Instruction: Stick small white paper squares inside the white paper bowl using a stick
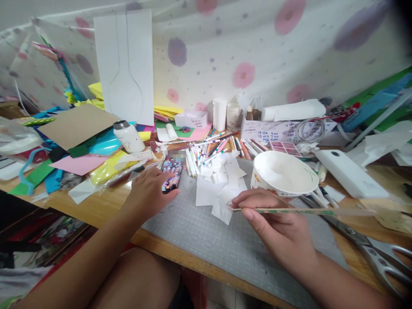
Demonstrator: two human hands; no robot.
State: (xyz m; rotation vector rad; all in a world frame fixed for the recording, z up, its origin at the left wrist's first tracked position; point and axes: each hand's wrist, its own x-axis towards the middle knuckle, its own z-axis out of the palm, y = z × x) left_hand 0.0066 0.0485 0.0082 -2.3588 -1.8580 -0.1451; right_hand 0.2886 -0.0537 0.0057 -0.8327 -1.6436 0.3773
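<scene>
My left hand is at a phone with a lit screen, which lies on the left edge of the grey cutting mat. A finger reaches over the screen and the thumb stretches apart below it. My right hand pinches a long thin strip with green marks, seen nearly edge-on, above the mat. Behind that hand stands a white paper bowl. Between the hands lie white paper scraps, with several markers just beyond them.
Large scissors lie at the right, near a white power bank. A white bottle stands left amid coloured paper. At the back are a board with a drawn outline, paper cups and a box with handwriting.
</scene>
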